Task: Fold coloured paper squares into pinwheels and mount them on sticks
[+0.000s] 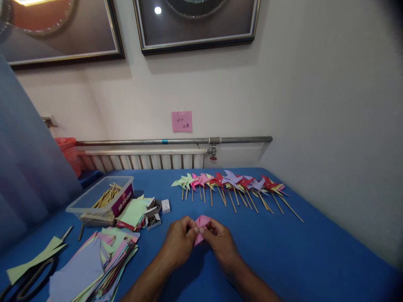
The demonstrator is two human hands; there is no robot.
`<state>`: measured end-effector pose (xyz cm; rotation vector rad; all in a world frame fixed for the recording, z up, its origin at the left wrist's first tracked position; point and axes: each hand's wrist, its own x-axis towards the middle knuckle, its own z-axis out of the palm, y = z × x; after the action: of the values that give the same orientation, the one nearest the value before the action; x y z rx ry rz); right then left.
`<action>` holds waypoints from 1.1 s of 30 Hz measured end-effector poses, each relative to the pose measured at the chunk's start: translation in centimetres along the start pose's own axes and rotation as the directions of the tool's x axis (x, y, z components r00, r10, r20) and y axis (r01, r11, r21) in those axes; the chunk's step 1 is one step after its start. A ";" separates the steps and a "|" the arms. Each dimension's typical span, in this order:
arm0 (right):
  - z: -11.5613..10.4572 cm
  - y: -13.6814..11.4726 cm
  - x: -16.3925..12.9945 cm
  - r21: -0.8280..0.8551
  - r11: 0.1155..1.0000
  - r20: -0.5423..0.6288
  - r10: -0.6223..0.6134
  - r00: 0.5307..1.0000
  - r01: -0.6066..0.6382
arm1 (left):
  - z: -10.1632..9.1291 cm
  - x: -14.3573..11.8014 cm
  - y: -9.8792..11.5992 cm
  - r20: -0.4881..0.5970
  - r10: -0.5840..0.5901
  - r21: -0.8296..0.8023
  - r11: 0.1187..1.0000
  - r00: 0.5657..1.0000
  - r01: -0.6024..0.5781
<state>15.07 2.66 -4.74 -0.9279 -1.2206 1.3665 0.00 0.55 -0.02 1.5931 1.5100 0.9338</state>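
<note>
Both my hands meet over the blue table (299, 251) and pinch a small folded pink paper (201, 222). My left hand (180, 241) grips its left side and my right hand (220, 241) holds its right side with fingertips. Much of the paper is hidden by my fingers. Behind it lies a row of several finished paper pinwheels (233, 184) on wooden sticks, in green, pink, red and purple.
A clear plastic box (100, 200) of wooden sticks stands at left. Beside it are small boxes of pins (155, 214) and stacks of coloured paper squares (100, 256). Black scissors (28, 279) and green paper strips lie at far left. A radiator (147, 160) runs behind the table.
</note>
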 end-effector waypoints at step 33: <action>-0.4 0.9 0.2 0.050 0.998 0.024 0.039 0.999 -0.040 | 0.2 0.0 -0.1 -0.066 -0.029 0.038 0.999 0.997 0.031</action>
<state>15.27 3.03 -5.67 -0.9077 -1.1856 1.4363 0.10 0.57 -0.23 1.5766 1.6017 0.9529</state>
